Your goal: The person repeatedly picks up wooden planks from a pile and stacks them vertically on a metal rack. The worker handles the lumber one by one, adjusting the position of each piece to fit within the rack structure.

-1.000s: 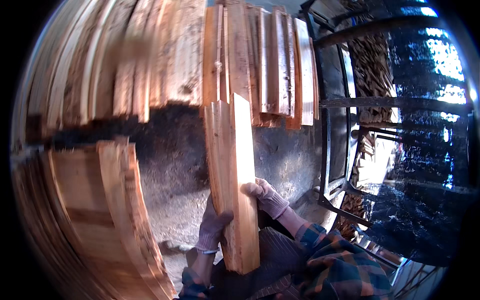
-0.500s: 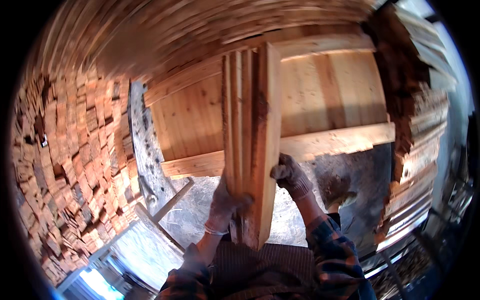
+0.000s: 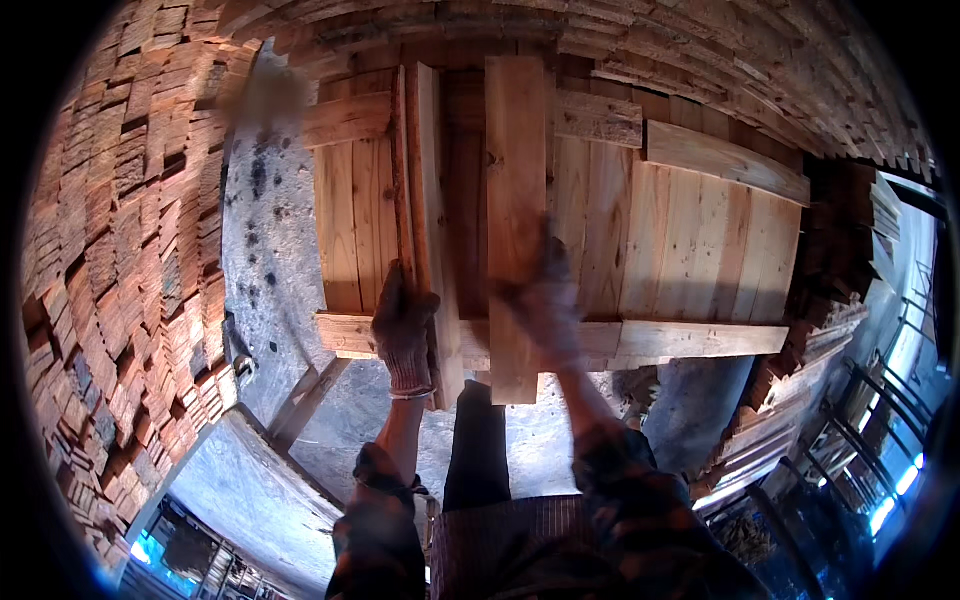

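Observation:
My left hand (image 3: 405, 325), in a knit work glove, is closed around the near part of narrow wooden boards (image 3: 428, 200) standing on edge. A separate wooden plank (image 3: 515, 170) lies flat to their right, with a gap between. My gloved right hand (image 3: 545, 315) is over the near right part of that plank. Motion smears its fingers, so their grip does not show. Beneath these boards is a layer of side-by-side planks (image 3: 680, 235), with crosswise strips (image 3: 700, 338) along its near and far sides.
Stacked wood pieces (image 3: 120, 270) rise at the left, and long boards (image 3: 720, 50) are piled along the back. More stacked boards (image 3: 790, 390) stand at the right. A stained grey slab (image 3: 265, 220) lies beside the left pile, near a wooden brace (image 3: 305, 405).
The boards held together between both hands are now parted, some at my left hand and one plank lying flat under my right. Both hands have moved farther forward, and the view has shifted.

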### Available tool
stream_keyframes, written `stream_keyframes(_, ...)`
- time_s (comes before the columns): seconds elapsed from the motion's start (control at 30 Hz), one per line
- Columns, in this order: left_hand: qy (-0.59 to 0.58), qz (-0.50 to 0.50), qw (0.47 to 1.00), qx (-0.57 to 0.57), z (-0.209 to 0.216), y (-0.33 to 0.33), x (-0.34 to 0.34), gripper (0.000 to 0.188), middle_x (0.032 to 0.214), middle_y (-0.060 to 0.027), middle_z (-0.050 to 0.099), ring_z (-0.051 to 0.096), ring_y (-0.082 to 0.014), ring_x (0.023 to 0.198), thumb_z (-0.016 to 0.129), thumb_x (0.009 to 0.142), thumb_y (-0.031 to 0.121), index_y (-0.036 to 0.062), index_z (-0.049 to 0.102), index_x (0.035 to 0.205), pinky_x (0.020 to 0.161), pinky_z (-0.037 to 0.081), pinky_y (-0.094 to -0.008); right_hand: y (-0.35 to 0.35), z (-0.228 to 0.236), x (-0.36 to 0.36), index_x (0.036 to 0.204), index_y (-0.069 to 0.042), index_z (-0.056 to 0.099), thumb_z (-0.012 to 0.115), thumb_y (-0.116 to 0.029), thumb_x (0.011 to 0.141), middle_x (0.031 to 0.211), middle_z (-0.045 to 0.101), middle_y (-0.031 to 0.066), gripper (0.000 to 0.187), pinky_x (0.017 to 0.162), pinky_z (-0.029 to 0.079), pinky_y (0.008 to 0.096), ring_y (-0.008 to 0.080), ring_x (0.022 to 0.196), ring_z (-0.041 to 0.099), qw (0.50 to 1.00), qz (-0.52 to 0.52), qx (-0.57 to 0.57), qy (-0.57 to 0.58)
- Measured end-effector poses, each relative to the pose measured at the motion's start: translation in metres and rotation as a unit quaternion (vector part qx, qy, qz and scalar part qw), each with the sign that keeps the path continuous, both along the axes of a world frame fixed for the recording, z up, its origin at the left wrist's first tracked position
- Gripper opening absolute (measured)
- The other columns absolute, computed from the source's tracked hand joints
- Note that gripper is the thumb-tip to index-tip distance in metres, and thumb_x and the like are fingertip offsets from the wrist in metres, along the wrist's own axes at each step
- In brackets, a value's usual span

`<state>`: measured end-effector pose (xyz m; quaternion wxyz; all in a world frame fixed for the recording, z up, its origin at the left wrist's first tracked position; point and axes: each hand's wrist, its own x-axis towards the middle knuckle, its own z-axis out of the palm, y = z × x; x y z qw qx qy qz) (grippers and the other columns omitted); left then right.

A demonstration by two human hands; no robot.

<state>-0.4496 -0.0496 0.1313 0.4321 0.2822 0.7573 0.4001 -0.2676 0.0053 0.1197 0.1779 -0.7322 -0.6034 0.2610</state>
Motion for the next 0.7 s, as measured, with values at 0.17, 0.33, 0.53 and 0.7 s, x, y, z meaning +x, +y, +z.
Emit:
stream_keyframes(0.17,-0.072,0.036,0.996,-0.032,-0.013,0.001,-0.034,0.037,0.092,-0.0047,0.063,0.056,-0.0092,0.075,0.064,0.084,0.006,-0.0008,0.057,0.120,0.066,0.047,-0.0219,0.019,0.029,-0.054,0.138,-0.008,0.031,0.072,-0.012,0.067,0.097,0.052,0.0202,0.082,0.071,0.051,0.0462,0.0376,0.083,0.059,0.985,0.014,-0.040,-0.166)
stream_keyframes(0.33,-0.116,0.148,0.980,0.066,0.011,0.015,-0.026,0.025,0.082,-0.0016,0.063,0.055,-0.0084,0.070,0.062,0.085,0.002,-0.0038,0.062,0.109,0.063,0.045,-0.0211,0.021,0.026,-0.003,0.146,-0.010,0.018,0.079,-0.020,0.061,0.118,0.047,0.0235,0.106,0.085,0.048,0.0485,0.0411,0.103,0.053,0.995,0.019,-0.097,-0.016)
stream_keyframes(0.53,-0.004,0.109,0.993,0.037,-0.011,-0.013,-0.098,0.038,0.105,-0.0033,0.062,0.056,-0.0103,0.091,0.062,0.083,-0.001,-0.0060,0.058,0.120,0.082,0.046,-0.0232,0.017,0.011,0.071,0.146,-0.011,0.018,0.081,-0.029,0.057,0.120,0.047,0.0251,0.111,0.087,0.048,0.0499,0.0441,0.104,0.053,0.989,-0.047,-0.121,-0.077)
stream_keyframes(0.7,-0.098,0.065,0.993,0.030,-0.041,0.001,-0.129,0.038,0.105,-0.0022,0.062,0.055,-0.0096,0.090,0.060,0.085,0.000,-0.0058,0.057,0.122,0.081,0.045,-0.0224,-0.007,-0.025,0.098,0.151,-0.009,0.009,0.074,-0.009,0.069,0.152,0.023,0.0132,0.104,0.091,0.047,0.0335,0.0205,0.122,0.045,0.920,-0.071,0.026,0.384)
